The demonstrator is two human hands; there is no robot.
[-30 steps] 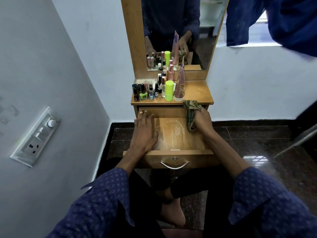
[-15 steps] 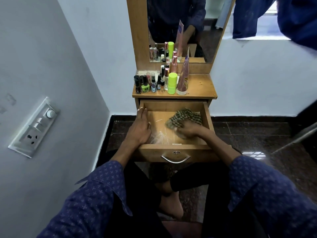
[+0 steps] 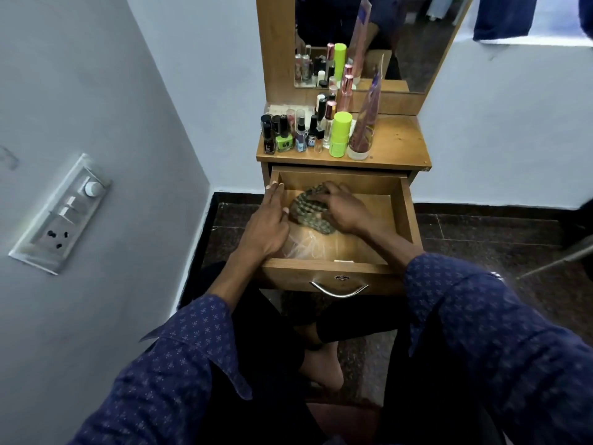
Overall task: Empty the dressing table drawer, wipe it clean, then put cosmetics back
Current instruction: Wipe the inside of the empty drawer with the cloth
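Observation:
The wooden drawer of the dressing table is pulled out, with only a checked cloth inside. My right hand presses down on that cloth at the drawer's back left. My left hand lies flat along the drawer's left side, fingers together and stretched toward the back corner. Pale scuff marks show on the drawer floor near the front. Several cosmetics stand on the tabletop: nail polish bottles, a lime green tube, and a tall pink tube.
A mirror rises behind the tabletop. A grey wall with a switch panel is close on the left. The drawer's metal handle faces my crossed legs and bare foot. Dark tiled floor lies to the right.
My right hand brought the cloth down from the tabletop edge into the drawer and slid it left toward the back corner. My left hand stayed flat in the drawer.

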